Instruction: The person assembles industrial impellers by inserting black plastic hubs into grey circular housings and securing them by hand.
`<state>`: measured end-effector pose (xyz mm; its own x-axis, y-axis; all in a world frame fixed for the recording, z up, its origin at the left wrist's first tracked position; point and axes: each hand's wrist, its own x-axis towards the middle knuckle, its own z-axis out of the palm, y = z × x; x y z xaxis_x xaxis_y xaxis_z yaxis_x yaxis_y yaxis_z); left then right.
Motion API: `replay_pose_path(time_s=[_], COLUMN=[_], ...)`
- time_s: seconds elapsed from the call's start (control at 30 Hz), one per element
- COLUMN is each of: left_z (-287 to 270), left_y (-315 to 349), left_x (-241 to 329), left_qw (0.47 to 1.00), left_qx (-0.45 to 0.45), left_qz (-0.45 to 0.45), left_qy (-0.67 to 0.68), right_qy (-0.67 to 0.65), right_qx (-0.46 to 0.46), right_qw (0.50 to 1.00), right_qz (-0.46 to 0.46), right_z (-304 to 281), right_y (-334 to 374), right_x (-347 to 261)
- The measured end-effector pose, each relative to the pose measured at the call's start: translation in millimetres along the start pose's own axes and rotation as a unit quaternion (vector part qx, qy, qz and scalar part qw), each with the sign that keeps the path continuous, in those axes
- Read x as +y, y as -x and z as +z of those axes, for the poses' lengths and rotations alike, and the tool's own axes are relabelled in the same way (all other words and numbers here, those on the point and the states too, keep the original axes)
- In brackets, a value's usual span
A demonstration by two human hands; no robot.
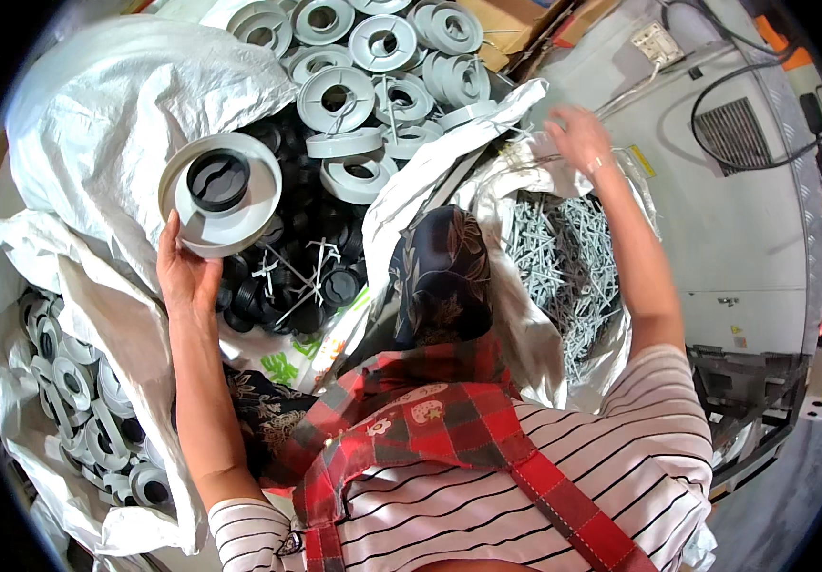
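Grey rings (72,381) filled a white sack (87,300) to the near left of the heap of black caps (282,276). Over that heap's left edge, the left hand (188,272) pinched the rim of a grey dish (239,229) between thumb and fingers; a black cap (217,181) sat in the dish's middle, though whether it was fastened could not be told. Pale spoked pieces (266,271) lay on the heap itself, and loose grey discs (359,91) were piled just beyond it. Well to the heap's right, slim grey pins (549,257) filled another sack, with the right hand (581,141) above its far edge, fingers loosely parted and blurred; whether they gripped anything could not be told. The step in hand looked like fitting parts into the dish. The next move probably called for a steady left pinch while the right hand came across the heap to the dish.
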<state>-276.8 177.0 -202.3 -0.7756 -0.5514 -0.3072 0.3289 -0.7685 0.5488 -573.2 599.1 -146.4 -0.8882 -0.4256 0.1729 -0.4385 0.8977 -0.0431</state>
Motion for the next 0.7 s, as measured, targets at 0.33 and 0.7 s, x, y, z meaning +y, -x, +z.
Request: replay_pose_path(time_s=[0.33, 0.7], left_z=[5, 2], left_y=[8, 6], left_x=[14, 32], left_qw=[0.998, 0.993], left_qx=[0.038, 0.073], left_qz=[0.029, 0.092], left_qy=[0.034, 0.034], right_qy=[0.091, 0.151], right_qx=[-0.195, -0.075], right_qw=[0.975, 0.978], right_qz=[0.052, -0.121], right_z=[114, -59], right_y=[-77, 60], right_x=[29, 30])
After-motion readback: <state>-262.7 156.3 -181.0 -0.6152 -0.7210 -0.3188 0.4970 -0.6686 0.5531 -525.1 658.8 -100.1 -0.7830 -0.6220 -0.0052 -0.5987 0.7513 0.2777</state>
